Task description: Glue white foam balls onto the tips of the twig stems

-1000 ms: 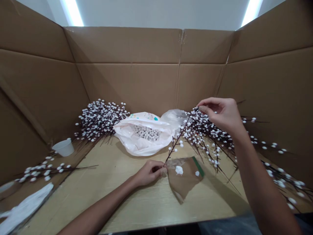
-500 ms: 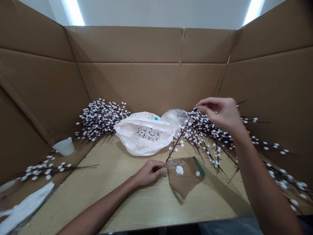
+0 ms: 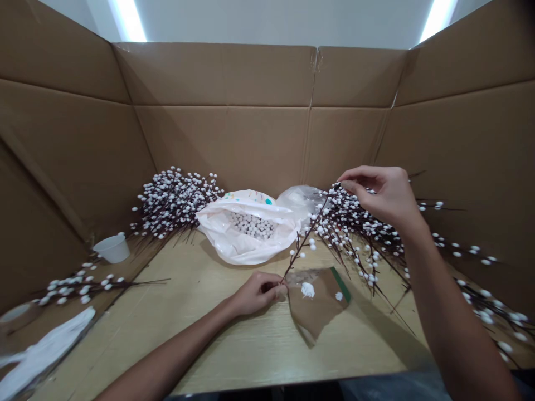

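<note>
A thin dark twig dotted with white buds, a pussy willow branch (image 3: 305,243), slants up across the table between my hands. My left hand (image 3: 257,294) grips its lower end, just beside a torn brown plastic sheet (image 3: 317,306) with a white paste blob (image 3: 307,289) on it. My right hand (image 3: 380,195) pinches the branch's upper tip between thumb and forefinger, above a heap of budded branches (image 3: 359,234). Behind the branch lies an open white plastic bag (image 3: 221,236) holding many small white beads.
Cardboard walls (image 3: 221,145) surround the wooden table (image 3: 234,348) on three sides. Another branch heap (image 3: 175,203) stands back left, near a tipped white paper cup (image 3: 112,249). A loose branch (image 3: 79,287) and a white plastic piece (image 3: 45,353) lie at left. Clear plastic (image 3: 298,199) sits back right.
The view has shifted slightly. Both hands keep the same hold on the branch, and nothing else has visibly moved.
</note>
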A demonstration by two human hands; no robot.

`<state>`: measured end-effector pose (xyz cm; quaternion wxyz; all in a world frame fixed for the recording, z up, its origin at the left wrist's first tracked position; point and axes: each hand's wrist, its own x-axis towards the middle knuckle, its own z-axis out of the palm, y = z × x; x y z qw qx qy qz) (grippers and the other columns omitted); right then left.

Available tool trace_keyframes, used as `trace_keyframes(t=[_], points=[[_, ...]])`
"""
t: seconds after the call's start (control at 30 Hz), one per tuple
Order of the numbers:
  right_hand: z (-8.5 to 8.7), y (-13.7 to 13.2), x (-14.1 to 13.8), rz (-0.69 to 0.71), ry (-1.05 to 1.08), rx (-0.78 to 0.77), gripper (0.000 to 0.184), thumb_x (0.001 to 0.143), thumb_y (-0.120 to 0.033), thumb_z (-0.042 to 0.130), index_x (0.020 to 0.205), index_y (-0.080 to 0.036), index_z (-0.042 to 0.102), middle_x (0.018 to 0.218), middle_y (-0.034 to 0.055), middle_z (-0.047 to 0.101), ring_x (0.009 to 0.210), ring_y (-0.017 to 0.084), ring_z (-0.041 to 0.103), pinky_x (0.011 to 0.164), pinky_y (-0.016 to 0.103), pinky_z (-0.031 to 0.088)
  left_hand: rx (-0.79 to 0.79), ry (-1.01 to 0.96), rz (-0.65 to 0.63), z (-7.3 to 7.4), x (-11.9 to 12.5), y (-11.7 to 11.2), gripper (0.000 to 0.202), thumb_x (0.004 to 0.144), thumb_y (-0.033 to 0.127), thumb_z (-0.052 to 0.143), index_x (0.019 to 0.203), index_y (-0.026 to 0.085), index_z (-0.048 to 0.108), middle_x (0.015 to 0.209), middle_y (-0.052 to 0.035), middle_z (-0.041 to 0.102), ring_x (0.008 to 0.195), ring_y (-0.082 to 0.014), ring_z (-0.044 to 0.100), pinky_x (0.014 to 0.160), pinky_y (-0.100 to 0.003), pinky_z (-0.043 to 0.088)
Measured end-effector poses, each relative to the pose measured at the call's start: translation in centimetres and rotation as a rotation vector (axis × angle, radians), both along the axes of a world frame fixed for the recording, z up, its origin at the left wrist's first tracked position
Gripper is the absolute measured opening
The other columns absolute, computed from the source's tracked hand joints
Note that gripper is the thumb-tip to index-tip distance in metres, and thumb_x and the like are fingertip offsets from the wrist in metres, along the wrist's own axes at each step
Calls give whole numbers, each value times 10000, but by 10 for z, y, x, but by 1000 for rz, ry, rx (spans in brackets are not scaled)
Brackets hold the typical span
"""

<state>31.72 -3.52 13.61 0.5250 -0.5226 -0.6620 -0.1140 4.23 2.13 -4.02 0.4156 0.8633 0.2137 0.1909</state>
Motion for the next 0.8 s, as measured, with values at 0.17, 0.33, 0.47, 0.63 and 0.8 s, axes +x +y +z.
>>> trace_keyframes(t=[0.17, 0.33, 0.47, 0.63, 0.8], points=[[1, 0, -1, 3, -11, 4, 149, 732, -148, 600, 767, -202, 735, 768, 28, 735, 668, 170, 675, 652, 292, 531, 2, 4, 3, 1, 0, 0, 431, 919, 454, 461, 885, 90, 689, 718, -40, 606, 645, -124, 473, 590, -203, 359], [1, 1, -2, 1, -30, 18, 160, 733, -133, 596, 770, -200, 736, 770, 25, 738, 675, 169, 681, 652, 283, 539, -3, 6, -7, 4, 1, -1, 436, 921, 451, 457, 870, 83, 686, 721, -43, 606, 650, -124, 476, 599, -205, 361], [0, 4, -1, 13, -10, 34, 152, 732, -132, 605, 769, -201, 736, 773, 23, 739, 690, 171, 688, 662, 284, 549, -9, 3, -10, 3, 1, -1, 430, 922, 435, 458, 874, 74, 687, 722, -42, 603, 647, -118, 471, 595, -201, 352], [2, 4, -5, 75, 56, 73, 141, 728, -129, 620, 780, -194, 734, 782, 27, 736, 699, 167, 688, 663, 283, 558, -14, -2, 2, 2, 1, 0, 416, 919, 431, 469, 900, 80, 692, 707, -33, 593, 633, -114, 466, 576, -197, 340], [-3, -5, -6, 106, 142, 126, 110, 738, -149, 649, 791, -198, 732, 785, 31, 729, 713, 163, 686, 672, 283, 565, -8, -2, -9, 2, 0, 0, 424, 921, 448, 460, 877, 90, 683, 711, -30, 585, 649, -122, 470, 595, -204, 353]])
